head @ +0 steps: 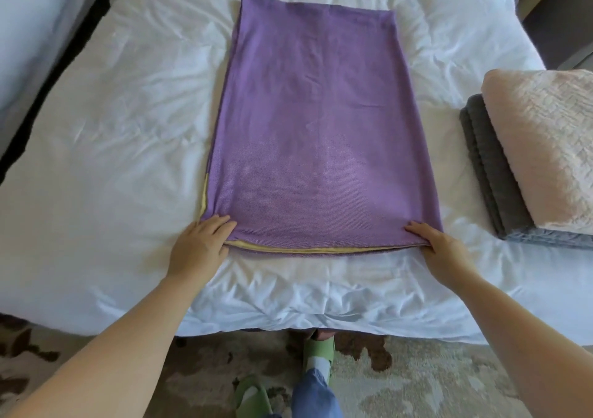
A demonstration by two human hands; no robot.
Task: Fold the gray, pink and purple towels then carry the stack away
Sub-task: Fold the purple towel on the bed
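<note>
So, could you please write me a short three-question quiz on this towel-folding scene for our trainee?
1. True or false: the pink towel lies on top of the gray towel.
2. Which towel lies spread out in the middle of the bed? A gray; B purple towel; C pink.
3. Fill in: the left hand and right hand hold that towel's ____ corners.
Key: 1 true; 2 B; 3 near.

A long purple woven towel [321, 122] with yellow edging lies flat on the wrinkled white bed sheet [112, 135]. The left hand [200, 244] and right hand [441, 246] pinch its near corners. To the right, a folded pale pink textured towel [552, 148] rests on a folded dark gray towel [491, 173].
</note>
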